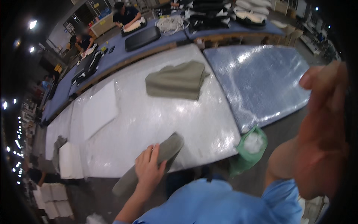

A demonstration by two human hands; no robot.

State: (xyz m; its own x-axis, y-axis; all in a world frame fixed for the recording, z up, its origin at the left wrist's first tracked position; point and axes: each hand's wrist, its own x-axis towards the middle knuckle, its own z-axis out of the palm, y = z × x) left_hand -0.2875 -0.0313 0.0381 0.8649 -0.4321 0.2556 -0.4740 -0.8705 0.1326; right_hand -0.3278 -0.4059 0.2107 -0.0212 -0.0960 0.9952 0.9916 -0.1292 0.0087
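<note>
My left hand (148,166) lies over a folded strip of grey-green fabric (171,146) at the table's near edge, its fingers on top and its thumb on the right side. The lower end of that fabric hangs past the edge. My right hand (323,87) is raised high at the far right, close to the camera and away from the table. Its fingers look bent, but blur hides whether they hold anything. A second grey-green fabric piece (177,81) lies spread and slightly wrinkled on the plastic-covered white table (149,123).
A blue plastic-covered table (261,82) adjoins at right. A green bag (249,151) with white filling hangs at the near corner. White sheets (100,109) and a white stack (71,160) lie left. Behind, people work at a long blue table (115,56) with black padded pieces (143,38).
</note>
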